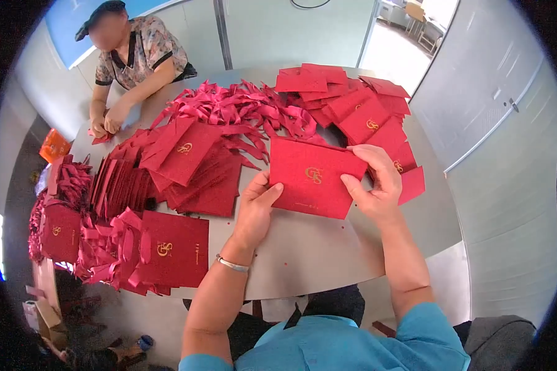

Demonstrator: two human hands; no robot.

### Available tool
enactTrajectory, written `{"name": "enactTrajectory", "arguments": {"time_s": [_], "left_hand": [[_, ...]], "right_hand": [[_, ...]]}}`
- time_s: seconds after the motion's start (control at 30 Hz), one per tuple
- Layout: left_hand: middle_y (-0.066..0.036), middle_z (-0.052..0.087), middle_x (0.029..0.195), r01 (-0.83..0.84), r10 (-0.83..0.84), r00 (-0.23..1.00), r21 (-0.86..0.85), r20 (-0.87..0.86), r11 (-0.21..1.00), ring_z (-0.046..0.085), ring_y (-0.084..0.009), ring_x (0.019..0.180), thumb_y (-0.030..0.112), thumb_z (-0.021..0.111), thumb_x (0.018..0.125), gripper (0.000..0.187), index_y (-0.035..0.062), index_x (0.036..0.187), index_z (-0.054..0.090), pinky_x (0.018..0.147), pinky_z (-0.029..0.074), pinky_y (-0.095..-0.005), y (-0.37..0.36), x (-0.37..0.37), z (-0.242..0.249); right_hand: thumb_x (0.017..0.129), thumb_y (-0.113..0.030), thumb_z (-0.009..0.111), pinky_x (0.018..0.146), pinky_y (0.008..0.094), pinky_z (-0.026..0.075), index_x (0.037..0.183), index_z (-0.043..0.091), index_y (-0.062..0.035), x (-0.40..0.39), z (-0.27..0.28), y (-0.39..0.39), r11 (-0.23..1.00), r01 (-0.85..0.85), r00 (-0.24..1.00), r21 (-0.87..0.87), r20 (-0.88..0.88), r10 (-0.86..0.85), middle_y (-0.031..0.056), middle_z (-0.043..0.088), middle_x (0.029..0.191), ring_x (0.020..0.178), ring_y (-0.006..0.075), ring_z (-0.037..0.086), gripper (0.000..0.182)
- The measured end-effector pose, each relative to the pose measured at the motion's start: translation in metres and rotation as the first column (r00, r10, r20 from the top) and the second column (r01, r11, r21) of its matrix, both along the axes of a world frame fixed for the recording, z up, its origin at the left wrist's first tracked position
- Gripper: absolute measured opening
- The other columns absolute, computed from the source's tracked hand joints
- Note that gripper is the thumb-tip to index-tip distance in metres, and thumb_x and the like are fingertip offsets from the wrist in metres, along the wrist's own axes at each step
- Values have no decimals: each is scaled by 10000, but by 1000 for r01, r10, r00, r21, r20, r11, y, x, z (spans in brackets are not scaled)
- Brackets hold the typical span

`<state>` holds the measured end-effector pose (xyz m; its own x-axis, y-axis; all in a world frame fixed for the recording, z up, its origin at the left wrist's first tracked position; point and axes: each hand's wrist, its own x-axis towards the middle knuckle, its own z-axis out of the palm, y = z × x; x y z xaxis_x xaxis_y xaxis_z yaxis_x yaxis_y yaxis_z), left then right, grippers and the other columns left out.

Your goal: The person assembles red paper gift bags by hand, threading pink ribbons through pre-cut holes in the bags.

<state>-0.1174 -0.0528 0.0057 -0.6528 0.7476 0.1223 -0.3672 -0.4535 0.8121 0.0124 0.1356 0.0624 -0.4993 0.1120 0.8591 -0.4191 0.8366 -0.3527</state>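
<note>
Between my two hands, above the table's middle, is a red envelope-like piece (309,179) with a gold emblem facing up. My left hand (258,207) pinches its left edge, thumb on the front. On its right side my right hand (377,182) grips the edge and upper corner, thumb on the front. Behind it lies a heap of pink-red ribbons (241,105). A stack of red pieces (192,161) is left of my left hand, and another pile of them (365,111) lies beyond my right hand.
The grey table (291,260) carries more red pieces with ribbons (173,247) at its near left edge. Across it at the upper left, a person (142,55) handles a small red item. An orange bag (54,146) is beyond the left edge.
</note>
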Motion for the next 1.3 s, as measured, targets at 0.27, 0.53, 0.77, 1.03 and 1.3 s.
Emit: {"name": "enactTrajectory", "arguments": {"time_s": [0.27, 0.53, 0.77, 1.03, 1.3], "left_hand": [[-73, 602, 1181, -51, 50, 998, -15, -29, 999, 558, -148, 1079, 213, 523, 958, 341, 7, 1229, 514, 956, 412, -294, -1, 4, 4], [-85, 528, 1246, -133, 122, 983, -74, -138, 988, 478, -166, 1154, 383, 436, 990, 503, -9, 1305, 444, 1010, 353, -314, -4, -1, -9], [-115, 504, 1259, -229, 229, 958, 22, -170, 973, 427, -230, 1227, 366, 446, 980, 458, 20, 1281, 432, 1066, 295, -395, -1, 0, -5], [-168, 529, 1238, -79, 88, 994, 147, -57, 986, 460, -223, 1148, 353, 474, 928, 363, 36, 1097, 522, 1005, 323, -372, -5, 1, 5], [-129, 525, 1125, 156, -136, 985, 198, -111, 968, 483, -214, 1082, 245, 509, 853, 242, 28, 959, 507, 979, 342, -325, -7, 2, 14]], "right_hand": [[631, 56, 783, 784, 356, 515, 1038, 584, -16, -2, 5, -10, 998, -60, 998, 36, -30, 61, 178, 639, 1018, 923, 297, 634, 459], [667, 60, 752, 656, 314, 546, 1003, 638, -53, -4, 3, -23, 991, -98, 995, 91, -24, 101, 127, 651, 979, 815, 254, 656, 373], [635, 13, 782, 609, 304, 539, 947, 667, -66, 4, 5, -43, 975, -108, 994, 192, 17, 107, 102, 650, 986, 779, 224, 658, 342], [670, -299, 842, 624, 345, 533, 1082, 549, -55, 0, -3, -71, 873, -363, 931, 327, 88, 354, 232, 571, 1141, 786, 299, 641, 561], [716, -532, 713, 906, 457, 435, 1245, 520, -7, -5, 2, -80, 862, -453, 869, 228, 329, 369, 236, 495, 1281, 1105, 382, 521, 769]]}}
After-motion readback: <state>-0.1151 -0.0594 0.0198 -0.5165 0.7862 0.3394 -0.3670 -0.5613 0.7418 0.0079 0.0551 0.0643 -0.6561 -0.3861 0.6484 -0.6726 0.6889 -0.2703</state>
